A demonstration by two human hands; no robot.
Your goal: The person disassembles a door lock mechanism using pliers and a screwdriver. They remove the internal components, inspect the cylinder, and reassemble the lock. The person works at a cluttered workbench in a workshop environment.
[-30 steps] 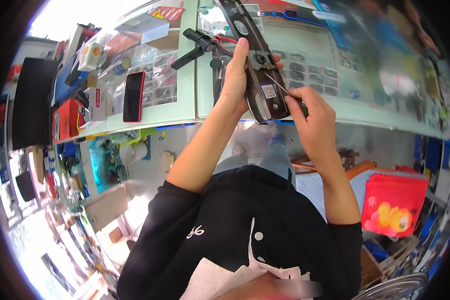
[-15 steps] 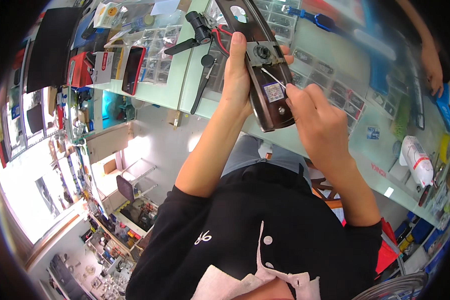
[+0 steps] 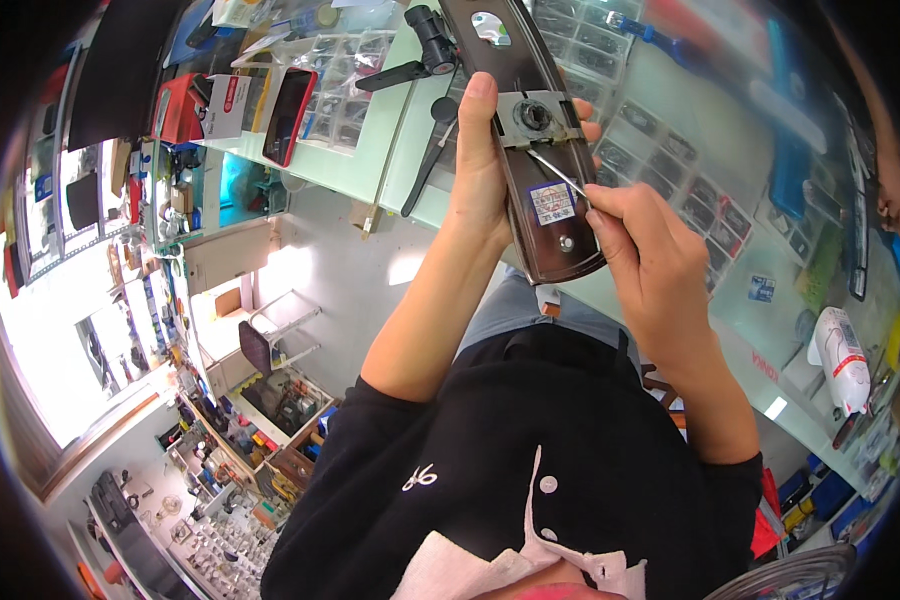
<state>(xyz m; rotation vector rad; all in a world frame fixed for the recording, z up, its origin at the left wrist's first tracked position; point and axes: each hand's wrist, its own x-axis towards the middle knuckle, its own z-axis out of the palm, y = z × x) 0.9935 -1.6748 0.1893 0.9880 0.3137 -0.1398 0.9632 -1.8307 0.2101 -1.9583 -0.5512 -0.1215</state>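
Note:
My left hand [image 3: 482, 165] is wrapped around a long dark-brown door handle plate [image 3: 552, 262], thumb along its left edge and fingertips showing past the right edge. The plate's hollow side faces up, with a metal bracket and round black hub [image 3: 533, 117] across its middle. A white label [image 3: 551, 203] and a screw post [image 3: 567, 243] lie below the hub. My right hand [image 3: 652, 255] pinches a thin silver metal tool [image 3: 558, 175], whose exact kind I cannot make out. Its tip rests just under the bracket.
Clear compartment boxes [image 3: 660, 150] of small parts lie beyond the glass counter's edge. A black cylindrical device [image 3: 430, 42] and a black strap-like piece [image 3: 432, 160] lie left of the plate. A phone [image 3: 290, 117], a white bottle [image 3: 842, 362] and another person's hand [image 3: 895, 190] are around.
The plate sits slightly lower and further right in view, as does much of the scene. My right hand has turned a little, its fingers now more stretched along the tool. Both grips stay.

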